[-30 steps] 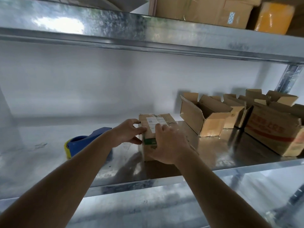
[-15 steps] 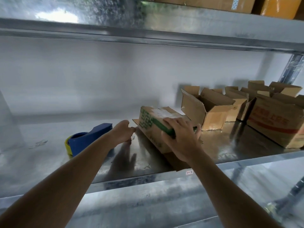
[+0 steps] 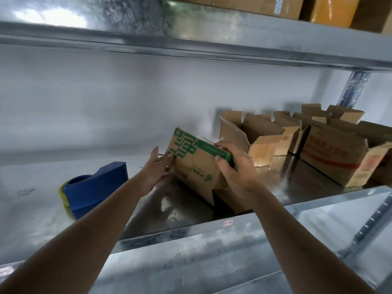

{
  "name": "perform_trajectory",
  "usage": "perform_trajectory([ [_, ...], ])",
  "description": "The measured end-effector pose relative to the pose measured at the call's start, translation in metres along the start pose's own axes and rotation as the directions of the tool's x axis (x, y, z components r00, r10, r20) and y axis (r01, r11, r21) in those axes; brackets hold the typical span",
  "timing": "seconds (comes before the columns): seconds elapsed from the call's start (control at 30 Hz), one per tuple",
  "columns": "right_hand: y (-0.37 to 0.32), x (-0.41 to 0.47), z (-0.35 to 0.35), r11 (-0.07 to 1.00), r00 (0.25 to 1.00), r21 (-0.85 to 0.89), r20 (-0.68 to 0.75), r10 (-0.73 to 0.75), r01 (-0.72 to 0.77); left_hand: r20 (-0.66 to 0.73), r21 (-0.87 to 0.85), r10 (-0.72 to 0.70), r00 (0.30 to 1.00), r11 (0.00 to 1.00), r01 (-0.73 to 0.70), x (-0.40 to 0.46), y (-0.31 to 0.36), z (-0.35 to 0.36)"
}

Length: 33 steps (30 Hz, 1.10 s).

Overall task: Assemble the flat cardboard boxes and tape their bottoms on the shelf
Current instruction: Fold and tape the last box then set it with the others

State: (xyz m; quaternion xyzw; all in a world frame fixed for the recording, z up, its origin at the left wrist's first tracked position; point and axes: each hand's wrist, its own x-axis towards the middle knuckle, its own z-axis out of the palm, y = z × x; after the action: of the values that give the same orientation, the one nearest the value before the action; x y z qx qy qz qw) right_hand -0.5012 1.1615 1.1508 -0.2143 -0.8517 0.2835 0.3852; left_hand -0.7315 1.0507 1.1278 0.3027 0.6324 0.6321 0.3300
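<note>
A small cardboard box with green print (image 3: 195, 166) stands tilted on the metal shelf (image 3: 191, 236), its open flaps hanging down toward the front edge. My right hand (image 3: 235, 168) grips its upper right edge, fingers curled over the top and thumb on the near face. My left hand (image 3: 156, 168) touches the box's left side with fingers nearly straight. A blue tape dispenser with a yellow roll (image 3: 95, 185) lies on the shelf to the left of my left arm.
Several assembled open-topped cardboard boxes (image 3: 252, 139) stand in a row at the back right, beside a larger box with red print (image 3: 337, 158). The upper shelf (image 3: 191, 32) carries more cartons. A shelf upright (image 3: 352, 90) rises at the right.
The box was turned from its labelled face to its green-printed side and tipped up. My left hand let go, swung out, then came back to the box's left side.
</note>
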Motion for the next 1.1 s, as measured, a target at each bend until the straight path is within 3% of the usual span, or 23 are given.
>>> perform_trajectory([
  [0.17, 0.010, 0.008, -0.006, 0.993, 0.991, -0.114, 0.136, 0.009, 0.006, -0.141, 0.395, 0.121, 0.983, 0.917, -0.057, 0.004, 0.003, -0.018],
  [0.23, 0.007, 0.010, -0.008, 0.992, 0.977, -0.127, 0.206, 0.045, -0.019, -0.077, 0.506, 0.129, 0.989, 0.860, -0.073, 0.002, 0.003, -0.029],
  [0.33, 0.002, 0.011, -0.002, 0.986, 0.949, -0.161, 0.303, 0.093, -0.045, 0.145, 0.732, 0.033, 0.989, 0.669, -0.129, -0.009, 0.005, -0.037],
  [0.43, 0.002, 0.013, 0.008, 0.977, 0.950, -0.215, 0.306, 0.069, -0.002, 0.127, 0.818, -0.171, 0.977, 0.575, -0.005, -0.018, 0.021, -0.037],
  [0.5, 0.003, 0.014, 0.012, 0.966, 0.956, -0.258, 0.282, 0.076, 0.000, 0.051, 0.885, -0.309, 0.950, 0.455, 0.101, -0.027, 0.040, -0.034],
  [0.53, 0.004, 0.015, 0.013, 0.962, 0.958, -0.274, 0.277, 0.081, -0.002, 0.003, 0.901, -0.291, 0.957, 0.415, 0.123, -0.031, 0.049, -0.032],
  [0.6, 0.004, 0.017, 0.014, 0.956, 0.955, -0.293, 0.284, 0.083, 0.004, -0.061, 0.873, -0.079, 0.995, 0.480, 0.091, -0.031, 0.059, -0.032],
  [0.67, 0.005, 0.019, 0.015, 0.959, 0.951, -0.283, 0.296, 0.091, -0.004, -0.067, 0.831, 0.218, 0.974, 0.552, -0.066, -0.029, 0.063, -0.031],
  [0.73, 0.006, 0.019, 0.016, 0.961, 0.949, -0.278, 0.304, 0.082, 0.006, 0.039, 0.840, 0.351, 0.936, 0.495, -0.221, -0.031, 0.065, -0.028],
  [0.87, 0.000, 0.019, 0.021, 0.957, 0.944, -0.283, 0.329, 0.029, 0.069, 0.297, 0.856, 0.243, 0.924, 0.362, -0.370, -0.034, 0.053, -0.021],
  [1.1, -0.020, 0.022, 0.046, 0.900, 0.944, -0.403, 0.330, -0.024, 0.164, 0.355, 0.885, 0.227, 0.907, 0.232, -0.404, -0.047, 0.048, -0.022],
])
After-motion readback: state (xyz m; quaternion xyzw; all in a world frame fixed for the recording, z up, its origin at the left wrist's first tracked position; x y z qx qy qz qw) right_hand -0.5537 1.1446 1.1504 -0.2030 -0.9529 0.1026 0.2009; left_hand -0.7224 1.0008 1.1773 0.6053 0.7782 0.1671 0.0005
